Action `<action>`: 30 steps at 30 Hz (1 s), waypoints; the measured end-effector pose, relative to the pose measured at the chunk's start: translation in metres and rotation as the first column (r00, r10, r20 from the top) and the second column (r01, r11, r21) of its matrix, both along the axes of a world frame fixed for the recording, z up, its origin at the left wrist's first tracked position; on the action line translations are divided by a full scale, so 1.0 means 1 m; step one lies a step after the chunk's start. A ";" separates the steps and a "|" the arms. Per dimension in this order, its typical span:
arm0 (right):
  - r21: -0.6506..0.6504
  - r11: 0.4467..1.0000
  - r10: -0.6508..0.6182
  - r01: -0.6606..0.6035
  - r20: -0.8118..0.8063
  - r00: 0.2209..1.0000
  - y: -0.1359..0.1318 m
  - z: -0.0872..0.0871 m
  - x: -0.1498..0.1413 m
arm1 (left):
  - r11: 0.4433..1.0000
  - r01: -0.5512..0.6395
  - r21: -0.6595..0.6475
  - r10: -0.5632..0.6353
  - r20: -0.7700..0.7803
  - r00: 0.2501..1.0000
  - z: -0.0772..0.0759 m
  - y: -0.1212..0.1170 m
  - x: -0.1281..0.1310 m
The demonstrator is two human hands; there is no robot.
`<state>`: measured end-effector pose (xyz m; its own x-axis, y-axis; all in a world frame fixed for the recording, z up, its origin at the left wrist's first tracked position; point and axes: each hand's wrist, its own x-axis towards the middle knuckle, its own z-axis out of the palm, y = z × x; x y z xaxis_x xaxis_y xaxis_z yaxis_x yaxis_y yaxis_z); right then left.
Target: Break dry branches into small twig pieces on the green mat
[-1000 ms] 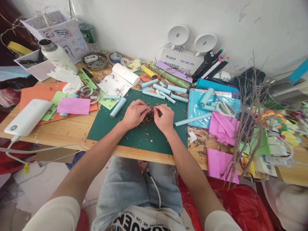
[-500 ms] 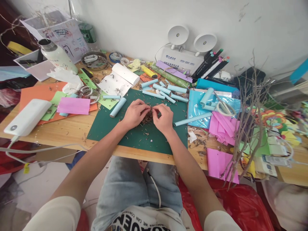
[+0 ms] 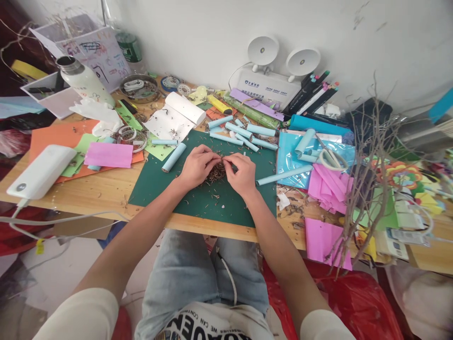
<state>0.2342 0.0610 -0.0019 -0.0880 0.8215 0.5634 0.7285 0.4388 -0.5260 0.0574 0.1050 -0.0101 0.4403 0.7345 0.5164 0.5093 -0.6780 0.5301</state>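
Observation:
My left hand and my right hand rest close together on a dark green cutting mat. Both have their fingers curled in a pinch around a small clump of dry brown twigs that lies between them. Loose brown bits are scattered over the mat around the clump. A rolled light blue paper tube lies just left of my left hand, and a long thin blue tube lies to the right of my right hand.
Several more blue paper tubes lie at the mat's far edge. Scissors and pink paper strips sit on the right beside bare branches. A white power bank, a white bottle and coloured paper sheets are on the left.
My fingertips have drawn closer together over the twig clump. Otherwise the hands stay in the same place on the mat.

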 end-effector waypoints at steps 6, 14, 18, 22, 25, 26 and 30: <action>0.000 1.000 -0.015 0.015 0.001 1.000 -0.001 -0.002 -0.002 | 1.000 0.015 -0.016 -0.015 0.013 1.000 0.000 -0.001 0.001; -0.039 0.997 -0.064 0.065 0.018 0.998 -0.004 0.001 -0.006 | 1.000 0.029 -0.001 -0.029 -0.004 1.000 0.001 -0.002 0.003; -0.079 0.997 0.017 -0.020 -0.040 0.999 -0.001 0.005 0.002 | 1.000 -0.003 -0.012 0.004 0.025 1.000 0.008 -0.002 -0.002; -0.141 0.990 -0.014 0.006 -0.056 0.998 0.004 -0.004 0.010 | 0.983 -0.153 -0.101 0.156 0.027 0.987 0.007 -0.001 -0.010; -0.236 0.972 -0.005 0.004 -0.005 1.000 0.005 -0.010 0.007 | 0.961 -0.185 -0.208 0.188 -0.004 0.982 0.006 -0.005 -0.012; -0.246 0.969 0.019 -0.020 -0.006 1.000 0.005 -0.011 0.006 | 0.961 -0.155 -0.230 0.158 -0.004 0.987 0.006 -0.008 -0.013; -0.209 0.976 0.032 -0.052 -0.097 0.995 0.005 -0.006 0.010 | 0.967 0.005 -0.253 -0.003 0.007 1.000 0.015 -0.028 -0.026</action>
<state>0.2440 0.0662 -0.0080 -0.0807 0.9195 0.3847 0.6555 0.3397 -0.6744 0.0315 0.0767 0.0048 0.4404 0.8401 0.3168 0.5027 -0.5230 0.6882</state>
